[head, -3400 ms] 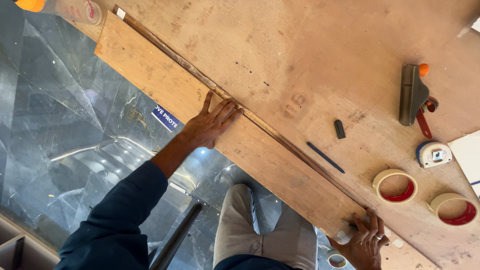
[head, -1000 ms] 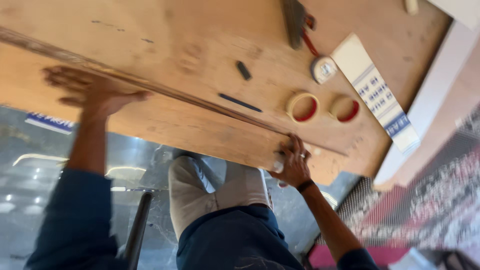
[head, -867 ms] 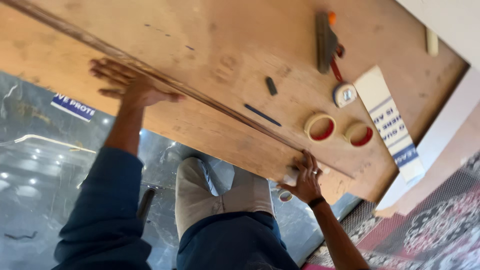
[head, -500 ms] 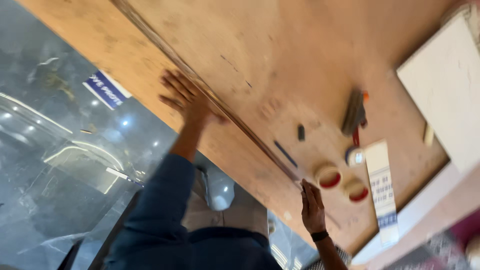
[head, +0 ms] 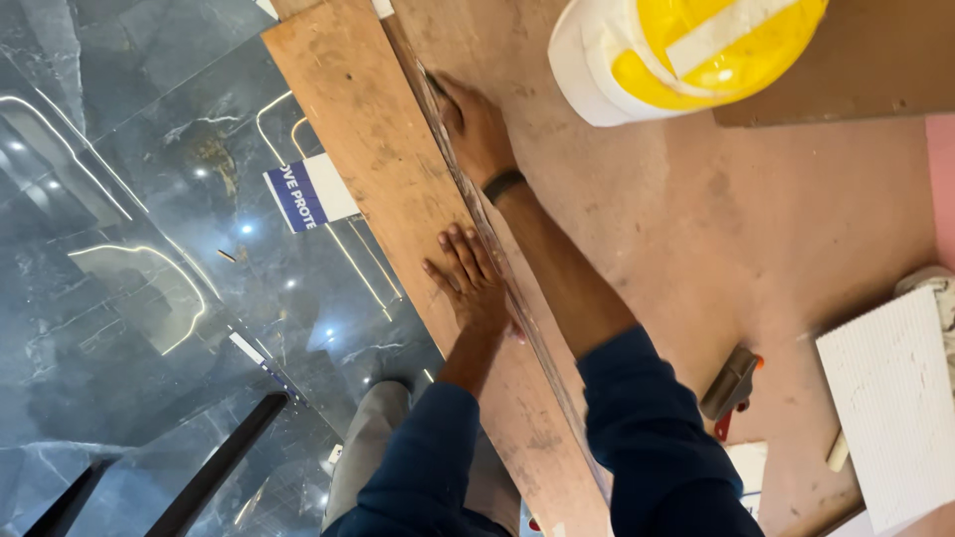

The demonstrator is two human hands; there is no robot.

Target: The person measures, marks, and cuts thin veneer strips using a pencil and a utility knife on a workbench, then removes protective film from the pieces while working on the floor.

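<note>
- Floor of dark glossy marble fills the left half of the frame, with a blue-and-white label lying near the plank's left edge.
- Plank, a long narrow wooden board, runs diagonally from the upper middle of the frame down to the lower middle; its long axis slants from upper left to lower right.
- Left hand lies open and flat, palm down, fingers spread on the plank at mid-frame, pointing up along the board's length.
- Thin strip, dark and narrow, follows the seam between the plank and the wide sheet, passing just right of the left hand.
- Right hand reaches farther up the frame, resting on the strip at the seam; its fingers look curled down on the edge, but whether they grip it I cannot tell.
- Plywood sheet spreads to the right; a yellow-and-white hard hat sits at the upper right, a clamp-like tool and a white ribbed board at the lower right.
</note>
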